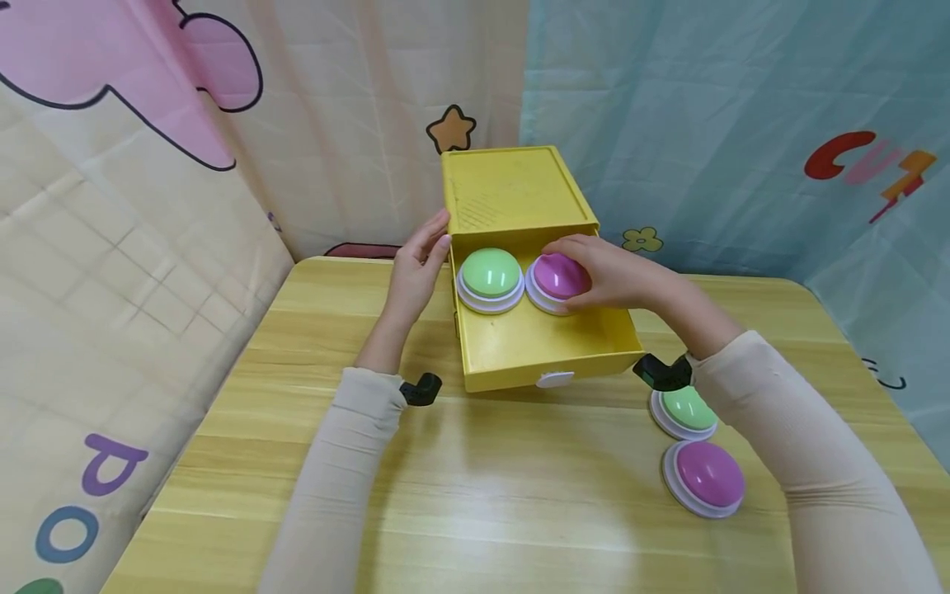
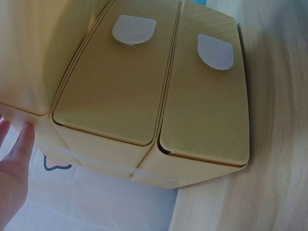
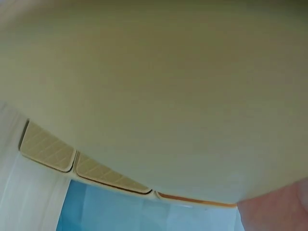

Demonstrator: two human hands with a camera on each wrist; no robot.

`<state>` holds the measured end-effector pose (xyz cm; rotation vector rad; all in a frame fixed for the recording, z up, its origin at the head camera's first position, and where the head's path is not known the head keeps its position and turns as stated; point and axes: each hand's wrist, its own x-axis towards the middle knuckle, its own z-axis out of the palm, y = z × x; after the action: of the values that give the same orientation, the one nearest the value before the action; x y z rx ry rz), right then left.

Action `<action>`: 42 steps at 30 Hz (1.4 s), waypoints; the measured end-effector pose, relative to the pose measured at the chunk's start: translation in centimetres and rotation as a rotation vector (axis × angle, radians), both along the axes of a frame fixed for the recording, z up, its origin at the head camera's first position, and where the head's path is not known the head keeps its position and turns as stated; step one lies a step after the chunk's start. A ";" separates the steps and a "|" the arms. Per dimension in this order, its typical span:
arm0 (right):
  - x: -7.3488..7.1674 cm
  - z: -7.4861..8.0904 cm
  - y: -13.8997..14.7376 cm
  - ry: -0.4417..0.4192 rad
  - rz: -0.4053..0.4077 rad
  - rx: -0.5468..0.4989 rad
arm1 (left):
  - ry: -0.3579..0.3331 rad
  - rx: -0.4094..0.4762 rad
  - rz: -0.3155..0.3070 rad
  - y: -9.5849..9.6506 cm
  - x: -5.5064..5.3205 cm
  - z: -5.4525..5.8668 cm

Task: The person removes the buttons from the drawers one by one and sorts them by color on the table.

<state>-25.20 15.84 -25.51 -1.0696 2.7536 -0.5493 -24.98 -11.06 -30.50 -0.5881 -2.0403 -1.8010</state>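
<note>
A yellow drawer cabinet (image 1: 515,186) stands at the back of the table, its top drawer (image 1: 519,346) pulled out. Inside that drawer, at the back right, is a pink dome button (image 1: 558,275) on a white base; my right hand (image 1: 619,276) grips it by its sides, thumb in front and fingers behind. Beside it on the left sits a green dome button (image 1: 491,272). My left hand (image 1: 414,279) rests its fingertips against the cabinet's left side, fingers extended. In the right wrist view, the underside of the drawer (image 3: 159,96) covers most of the picture.
Another green button (image 1: 686,408) and another pink button (image 1: 710,474) lie on the wooden table (image 1: 482,495) at the right, near my right forearm. Two lower drawers (image 2: 115,82) with white tabs are closed. Printed curtains (image 1: 705,124) hang behind the table.
</note>
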 end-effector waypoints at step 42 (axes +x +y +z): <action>8.0 0.4 7.7 0.293 -0.078 -0.418 | 0.035 -0.029 0.029 0.0 0.0 0.0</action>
<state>-17.16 23.57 -25.14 -1.2113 3.0218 -1.0999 -24.96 -11.01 -30.53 -0.5916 -2.0443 -1.7357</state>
